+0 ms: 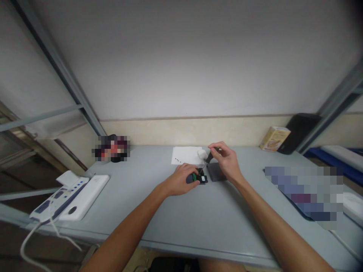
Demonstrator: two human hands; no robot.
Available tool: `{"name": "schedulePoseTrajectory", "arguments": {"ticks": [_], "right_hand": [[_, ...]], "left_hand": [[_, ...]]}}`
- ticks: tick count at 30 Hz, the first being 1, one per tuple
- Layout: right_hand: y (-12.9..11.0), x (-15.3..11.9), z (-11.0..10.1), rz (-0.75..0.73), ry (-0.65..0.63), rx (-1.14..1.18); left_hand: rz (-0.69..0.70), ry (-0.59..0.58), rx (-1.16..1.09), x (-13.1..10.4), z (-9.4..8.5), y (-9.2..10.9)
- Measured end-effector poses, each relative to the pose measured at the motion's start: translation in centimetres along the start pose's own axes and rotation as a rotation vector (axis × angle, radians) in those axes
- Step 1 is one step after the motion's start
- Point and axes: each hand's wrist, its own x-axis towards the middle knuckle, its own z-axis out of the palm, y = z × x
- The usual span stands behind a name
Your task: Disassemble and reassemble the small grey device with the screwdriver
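Observation:
Near the middle of the table, my left hand point(181, 179) grips a small dark device with an exposed green circuit board point(194, 176). Its fingers and thumb close around the device's left side and hide part of it. My right hand point(226, 161) pinches the dark handle of a screwdriver point(210, 156), tilted so that its thin shaft points down at the board. Whether the tip touches a screw is too small to tell. Under the right hand lies a dark grey flat piece point(216, 172). White paper point(185, 155) behind carries several tiny black specks, perhaps screws, and a small white object point(202, 153).
A white power strip point(61, 198) and a white flat device point(86, 197) with cables lie at the left edge. Blurred items point(112, 148) sit back left. A yellow box point(275, 138) leans near a black panel point(300, 132) at back right. A blurred flat object point(303, 192) lies right.

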Motion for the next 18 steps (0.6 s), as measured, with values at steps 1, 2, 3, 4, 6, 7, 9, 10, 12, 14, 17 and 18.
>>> {"name": "schedulePoseTrajectory", "arguments": {"ticks": [1,2,3,4,6,7,9,10,12,14,17,18], "right_hand": [[0.06,0.04,-0.08,0.016,-0.014,0.018],[0.05,0.06,-0.13,0.033,-0.027,0.048],[-0.01,0.06,-0.13,0.050,-0.037,0.082],[-0.13,0.04,-0.08,0.061,-0.041,0.116],[-0.40,-0.06,0.17,0.070,-0.046,0.158],[-0.50,-0.12,0.33,0.065,-0.043,0.162],[-0.56,-0.20,0.60,0.036,-0.021,0.138],[-0.52,-0.20,0.66,0.018,-0.006,0.117],[-0.34,-0.14,0.60,-0.009,0.011,0.074],[-0.14,-0.04,0.36,-0.007,-0.006,0.051],[-0.03,0.07,0.03,0.039,-0.022,0.075],[-0.06,0.07,0.00,0.052,-0.020,0.091]], "left_hand": [[0.001,0.001,0.002,0.01,0.00,0.02],[0.004,0.002,0.003,0.02,0.00,0.05],[0.009,0.004,0.001,0.04,0.00,0.08],[0.014,0.006,-0.003,0.06,0.01,0.09],[0.022,0.010,-0.015,0.09,0.05,0.08],[0.025,0.012,-0.021,0.11,0.09,0.04],[0.029,0.018,-0.030,0.15,0.19,-0.09],[0.031,0.023,-0.033,0.17,0.25,-0.16],[0.033,0.033,-0.039,0.19,0.34,-0.27],[0.031,0.034,-0.044,0.20,0.39,-0.30],[0.018,0.032,-0.048,0.20,0.41,-0.26],[0.012,0.035,-0.051,0.20,0.41,-0.25]]}}
